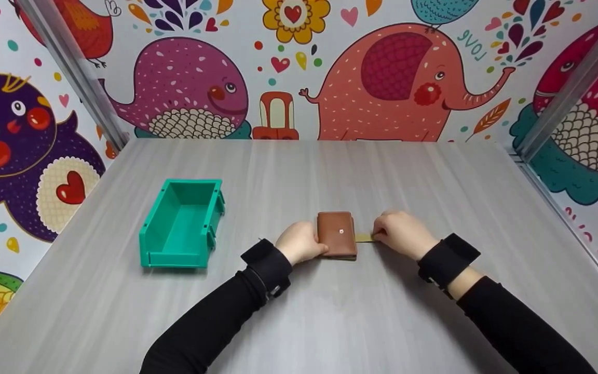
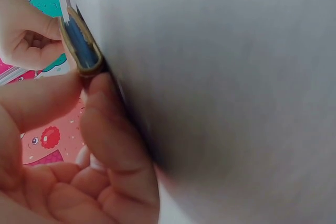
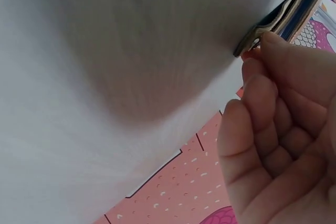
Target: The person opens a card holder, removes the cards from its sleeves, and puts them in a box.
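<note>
A small brown wallet [image 1: 336, 236] with a snap button lies on the table in front of me. My left hand [image 1: 301, 243] pinches its left edge, thumb over the top. The left wrist view shows the wallet [image 2: 83, 48] end-on, its folded edge between thumb and fingers of the left hand [image 2: 105, 145], with blue inside the fold. From the wallet's right side a flat yellowish strip [image 1: 364, 237] sticks out. My right hand [image 1: 402, 234] pinches its outer end between thumb and index finger. Close by that right hand [image 3: 294, 124], the wallet's layered edges [image 3: 310, 3] show.
To the left on the table [image 1: 278, 171] stands a green plastic bin [image 1: 174, 259] with nothing in it. Walls with cartoon animal prints [image 1: 387, 88] enclose the table at the back and sides, with metal posts [image 1: 78, 72] in the corners.
</note>
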Motion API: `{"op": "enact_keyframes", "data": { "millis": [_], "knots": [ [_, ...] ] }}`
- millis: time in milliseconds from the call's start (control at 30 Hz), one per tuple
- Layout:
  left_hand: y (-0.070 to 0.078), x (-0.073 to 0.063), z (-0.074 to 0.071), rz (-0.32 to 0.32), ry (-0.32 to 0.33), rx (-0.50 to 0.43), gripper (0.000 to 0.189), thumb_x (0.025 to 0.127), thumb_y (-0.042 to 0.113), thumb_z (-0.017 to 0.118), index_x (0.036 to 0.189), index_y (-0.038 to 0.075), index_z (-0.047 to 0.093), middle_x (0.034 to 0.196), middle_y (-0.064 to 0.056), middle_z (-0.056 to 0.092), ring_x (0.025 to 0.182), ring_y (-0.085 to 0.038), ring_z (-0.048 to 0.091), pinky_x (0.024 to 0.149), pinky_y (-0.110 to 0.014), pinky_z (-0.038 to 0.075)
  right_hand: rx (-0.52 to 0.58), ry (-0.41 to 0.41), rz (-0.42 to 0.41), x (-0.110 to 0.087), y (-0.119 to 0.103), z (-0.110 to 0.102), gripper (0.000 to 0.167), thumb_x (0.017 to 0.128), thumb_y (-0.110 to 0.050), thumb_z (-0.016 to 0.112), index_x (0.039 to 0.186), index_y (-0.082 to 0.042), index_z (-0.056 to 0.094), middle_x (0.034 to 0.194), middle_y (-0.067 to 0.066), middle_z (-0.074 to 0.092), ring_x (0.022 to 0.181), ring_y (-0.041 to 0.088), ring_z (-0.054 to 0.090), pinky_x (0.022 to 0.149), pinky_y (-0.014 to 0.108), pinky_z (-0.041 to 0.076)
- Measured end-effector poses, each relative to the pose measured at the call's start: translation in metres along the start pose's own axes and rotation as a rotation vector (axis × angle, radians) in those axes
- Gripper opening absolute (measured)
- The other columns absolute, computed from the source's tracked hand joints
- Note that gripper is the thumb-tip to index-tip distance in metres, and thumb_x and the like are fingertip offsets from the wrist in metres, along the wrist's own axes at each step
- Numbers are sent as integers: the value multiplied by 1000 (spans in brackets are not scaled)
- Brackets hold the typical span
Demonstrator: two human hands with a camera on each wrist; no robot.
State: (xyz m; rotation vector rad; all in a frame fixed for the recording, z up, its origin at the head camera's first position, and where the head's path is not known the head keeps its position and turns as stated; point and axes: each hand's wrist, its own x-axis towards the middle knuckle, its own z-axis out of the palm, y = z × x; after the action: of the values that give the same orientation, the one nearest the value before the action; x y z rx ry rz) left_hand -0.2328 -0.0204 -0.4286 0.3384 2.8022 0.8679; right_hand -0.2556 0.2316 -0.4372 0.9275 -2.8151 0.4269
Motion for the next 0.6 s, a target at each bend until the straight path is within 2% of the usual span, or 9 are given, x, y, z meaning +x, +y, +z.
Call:
{"op": "enact_keyframes", "data": {
  "millis": [400,600],
  "knots": [
    [-1,1,0,24,4,10,50,83,20,74,49,18,38,44,10,32,43,-9,34,45,-23,26,-34,44,-38,-1,2,5,11,78,-3,79,73,-10,72,72,0,63,66,18,61,62,36,51],
    [2,0,-3,14,7,68,37,83,22,74,58,16,48,55,5,45,48,-12,41,48,-25,32,-31,49,-57,-1,3,5,11,78,-2,79,73,-9,72,72,2,64,66,19,61,62,37,51]
  ]
}}
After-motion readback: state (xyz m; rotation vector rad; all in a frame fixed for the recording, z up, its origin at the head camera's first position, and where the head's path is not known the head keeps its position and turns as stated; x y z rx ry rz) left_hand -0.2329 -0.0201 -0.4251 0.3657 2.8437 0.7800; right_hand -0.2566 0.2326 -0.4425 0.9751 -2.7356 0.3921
